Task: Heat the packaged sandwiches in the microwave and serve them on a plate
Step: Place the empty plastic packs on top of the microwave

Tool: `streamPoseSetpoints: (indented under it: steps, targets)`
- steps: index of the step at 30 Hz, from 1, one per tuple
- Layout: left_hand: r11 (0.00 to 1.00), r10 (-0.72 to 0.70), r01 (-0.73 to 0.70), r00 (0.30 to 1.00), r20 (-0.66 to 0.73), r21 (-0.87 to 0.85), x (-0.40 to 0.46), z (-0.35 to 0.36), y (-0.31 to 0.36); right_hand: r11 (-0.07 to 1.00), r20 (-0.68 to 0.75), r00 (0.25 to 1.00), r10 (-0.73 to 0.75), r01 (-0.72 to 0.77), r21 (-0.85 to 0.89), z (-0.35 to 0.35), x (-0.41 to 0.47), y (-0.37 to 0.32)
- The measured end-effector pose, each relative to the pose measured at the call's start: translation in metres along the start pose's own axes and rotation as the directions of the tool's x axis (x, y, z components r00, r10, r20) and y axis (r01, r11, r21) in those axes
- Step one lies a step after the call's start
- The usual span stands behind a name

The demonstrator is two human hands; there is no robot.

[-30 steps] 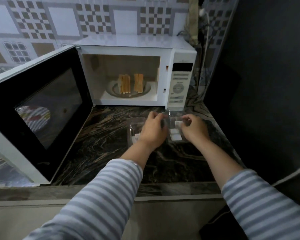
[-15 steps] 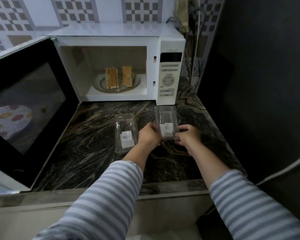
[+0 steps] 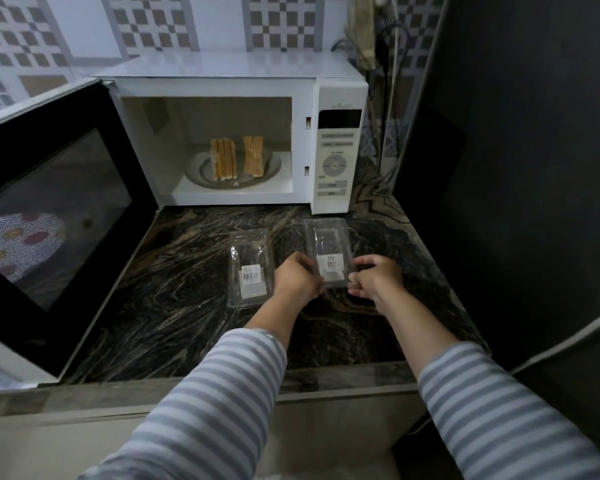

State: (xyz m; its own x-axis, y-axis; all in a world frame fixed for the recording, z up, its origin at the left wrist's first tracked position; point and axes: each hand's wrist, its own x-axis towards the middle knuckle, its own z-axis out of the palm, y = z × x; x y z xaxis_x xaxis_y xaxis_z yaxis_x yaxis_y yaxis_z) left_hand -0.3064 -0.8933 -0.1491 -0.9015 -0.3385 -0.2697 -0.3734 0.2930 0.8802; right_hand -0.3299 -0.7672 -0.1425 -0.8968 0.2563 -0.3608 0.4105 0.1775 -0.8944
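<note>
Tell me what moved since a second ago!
Both hands came back toward the person. The left hand and right hand now hold the right clear box by its near end; the left clear box lies uncovered beside it. The sandwiches stayed on the plate in the open microwave.

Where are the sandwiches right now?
In the head view, the sandwiches stand upright on the round plate inside the open microwave, at the back of the counter, left of its button panel.
</note>
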Motion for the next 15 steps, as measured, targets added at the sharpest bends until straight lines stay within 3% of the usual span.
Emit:
streamPoseSetpoints:
  steps: [11,13,15]
  targets:
    - [0.995,0.036,-0.037,0.999,0.011,0.095,0.001,-0.002,0.003,0.999,0.044,0.999,0.031,-0.031,0.013,-0.005,-0.011,-0.005]
    - [0.987,0.05,-0.055,0.998,0.035,0.153,0.0,-0.004,0.001,0.999,0.049,0.999,-0.011,0.013,-0.044,-0.006,-0.013,-0.001]
    - [0.965,0.088,-0.101,0.994,0.061,0.242,-0.003,-0.008,0.004,0.971,0.013,0.994,-0.112,0.113,-0.211,-0.006,-0.013,0.002]
